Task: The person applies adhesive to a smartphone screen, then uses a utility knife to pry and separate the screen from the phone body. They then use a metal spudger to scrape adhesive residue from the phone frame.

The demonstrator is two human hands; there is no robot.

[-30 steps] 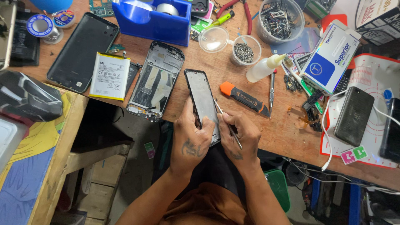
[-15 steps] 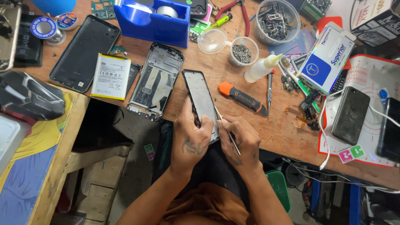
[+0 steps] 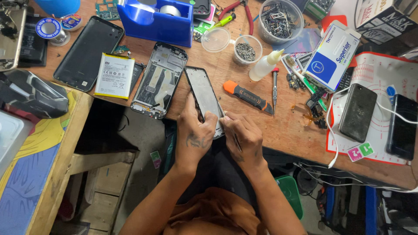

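1. I am seeing the left hand gripping the phone screen panel at its lower end, fingers curled tight around the left edge and thumb pressing on the face; the panel is tilting up and away from the fingertips over the wooden bench.
2. The right hand is pinching thin metal tweezers between thumb and forefinger, the other fingers folded in, its knuckles touching the panel's lower right edge.
3. Against the picture from half a second ago, both hands are keeping the same grip; the panel is sitting at nearly the same slant, and only the view is shifting a little.
4. Just beyond the right fingertips an orange-and-black pry tool is lying, with a screwdriver beside it.
5. Left of the left fingers an open phone frame is lying, then a white battery with a yellow edge.
6. Well right of the fingers a white-and-blue box is lying tilted; further up, a blue tape dispenser is standing.
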